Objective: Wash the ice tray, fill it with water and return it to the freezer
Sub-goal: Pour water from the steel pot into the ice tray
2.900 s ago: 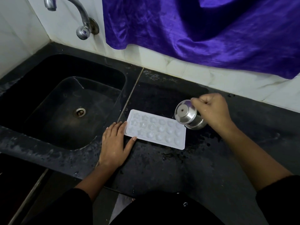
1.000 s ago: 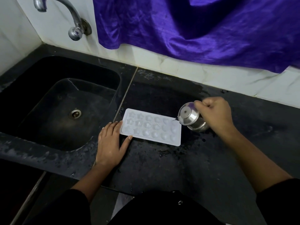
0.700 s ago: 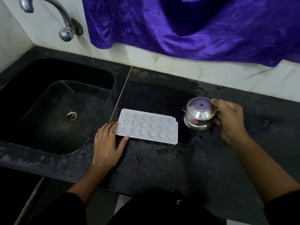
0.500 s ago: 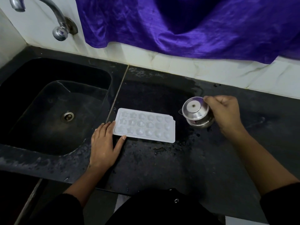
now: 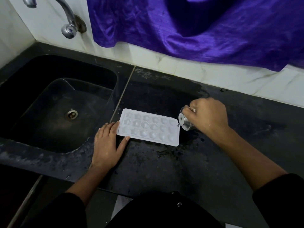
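A white ice tray point(image 5: 148, 127) with star and round moulds lies flat on the black counter point(image 5: 189, 165), just right of the sink. My left hand point(image 5: 107, 145) rests flat on the counter, its fingertips and thumb touching the tray's left end. My right hand point(image 5: 208, 115) grips a small steel jug point(image 5: 185, 121), tipped steeply toward the tray's right end with its spout at the tray's edge.
The black sink point(image 5: 57, 106) with its drain sits at the left, under a chrome tap point(image 5: 65, 18) on the white tiled wall. A purple cloth point(image 5: 197, 27) hangs over the wall behind the counter. Water spots lie on the counter near the tray.
My right hand brought the steel jug briefly upright, then tipped it again toward the tray's right end. My left hand stayed at the tray's left end.
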`<state>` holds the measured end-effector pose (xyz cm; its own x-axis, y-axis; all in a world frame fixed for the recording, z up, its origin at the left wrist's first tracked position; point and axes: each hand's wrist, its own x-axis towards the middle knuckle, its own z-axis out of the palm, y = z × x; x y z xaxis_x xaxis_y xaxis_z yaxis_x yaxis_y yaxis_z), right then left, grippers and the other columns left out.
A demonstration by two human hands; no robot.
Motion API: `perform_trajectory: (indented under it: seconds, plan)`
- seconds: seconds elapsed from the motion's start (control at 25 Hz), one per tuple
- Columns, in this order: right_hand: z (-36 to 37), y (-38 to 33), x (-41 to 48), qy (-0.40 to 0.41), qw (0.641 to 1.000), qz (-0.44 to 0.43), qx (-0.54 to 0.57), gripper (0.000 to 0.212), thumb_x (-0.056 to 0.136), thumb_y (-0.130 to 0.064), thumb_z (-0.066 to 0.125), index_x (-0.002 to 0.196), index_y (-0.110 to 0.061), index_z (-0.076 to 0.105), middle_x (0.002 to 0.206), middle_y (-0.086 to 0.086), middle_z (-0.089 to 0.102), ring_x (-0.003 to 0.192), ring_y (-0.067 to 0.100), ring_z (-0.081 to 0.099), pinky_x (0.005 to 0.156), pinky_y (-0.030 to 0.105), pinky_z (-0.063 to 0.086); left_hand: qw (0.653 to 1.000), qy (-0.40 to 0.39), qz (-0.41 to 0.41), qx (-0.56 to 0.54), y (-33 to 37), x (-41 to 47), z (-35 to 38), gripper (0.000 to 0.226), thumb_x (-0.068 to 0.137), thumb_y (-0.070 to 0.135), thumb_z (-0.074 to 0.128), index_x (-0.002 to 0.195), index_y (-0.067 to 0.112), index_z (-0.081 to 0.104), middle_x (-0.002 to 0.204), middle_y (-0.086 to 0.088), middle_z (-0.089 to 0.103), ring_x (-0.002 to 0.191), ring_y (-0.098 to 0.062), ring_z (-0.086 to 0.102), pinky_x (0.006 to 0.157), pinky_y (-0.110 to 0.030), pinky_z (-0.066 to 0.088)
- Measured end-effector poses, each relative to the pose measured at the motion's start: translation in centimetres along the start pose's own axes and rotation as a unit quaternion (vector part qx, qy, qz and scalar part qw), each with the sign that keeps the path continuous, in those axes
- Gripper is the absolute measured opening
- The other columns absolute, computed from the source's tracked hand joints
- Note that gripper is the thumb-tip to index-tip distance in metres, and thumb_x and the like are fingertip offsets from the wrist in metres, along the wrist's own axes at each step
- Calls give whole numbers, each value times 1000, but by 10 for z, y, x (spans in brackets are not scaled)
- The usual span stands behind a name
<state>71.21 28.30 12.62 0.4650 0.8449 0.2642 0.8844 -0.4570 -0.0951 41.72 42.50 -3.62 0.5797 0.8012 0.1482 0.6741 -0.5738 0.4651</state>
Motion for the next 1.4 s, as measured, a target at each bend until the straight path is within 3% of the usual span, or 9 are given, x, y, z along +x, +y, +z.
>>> perform_trajectory:
  seconds: [0.12,0.24,0.44,0.56,0.64,0.76,0.92,1.2,1.4]
  plan:
    - [-1,9,0,7,998,37,47,48,91,-33,64,53,-8,52,43,1,42,41,19,41,46,27,26,1000,2,1,-3,1,0,0,72,101,63,42,154,15,45,156,-7,49,151,-29,36,126,-51,25]
    - [4,34,-7,23,968,137,210,49,87,-34,66,53,-2,49,47,13,45,44,19,39,49,36,39,1000,1,-1,-4,1,0,-1,73,101,64,41,155,15,45,157,-7,49,151,-29,36,126,-52,25]
    - [10,59,-37,77,809,285,508,42,95,-19,69,63,4,56,52,5,41,48,14,36,49,26,31,1000,-5,-2,6,-1,1,1,74,101,64,41,155,15,44,157,-7,49,152,-29,35,126,-52,25]
    - [4,59,-43,102,761,305,564,36,97,-18,66,63,-7,57,50,-2,42,48,12,34,44,23,28,1000,-7,0,9,-3,1,2,75,101,66,40,156,15,43,158,-7,48,152,-28,34,127,-52,25]
    - [0,59,-41,103,783,275,548,43,96,-18,68,60,0,51,52,8,42,50,18,36,47,24,32,1000,-9,1,11,-3,2,2,76,101,66,40,156,15,43,158,-7,48,153,-27,33,127,-51,24]
    - [-4,53,-36,58,887,176,423,53,91,-25,69,55,5,43,52,22,38,51,19,36,51,35,36,1000,-10,-1,13,-2,2,2,75,101,65,40,156,15,43,158,-7,48,153,-28,33,127,-51,24]
    - [-4,30,-27,5,981,74,180,54,89,-26,69,50,-7,38,44,8,35,42,18,32,46,34,32,1000,-5,2,6,-2,1,2,73,101,63,43,156,15,44,158,-7,48,152,-29,34,126,-51,25]
    - [1,-5,-22,-39,999,-19,3,48,92,-31,62,51,-10,50,43,2,44,40,21,44,48,24,15,1000,4,6,0,1,-1,0,71,101,61,43,154,14,45,156,-8,50,151,-31,36,126,-52,25]
    - [1,4,-23,-27,998,17,55,51,91,-32,65,50,-9,44,42,1,40,39,20,39,47,26,20,1000,0,2,-1,0,-1,0,73,101,63,40,154,14,45,157,-8,49,151,-31,36,126,-52,25]
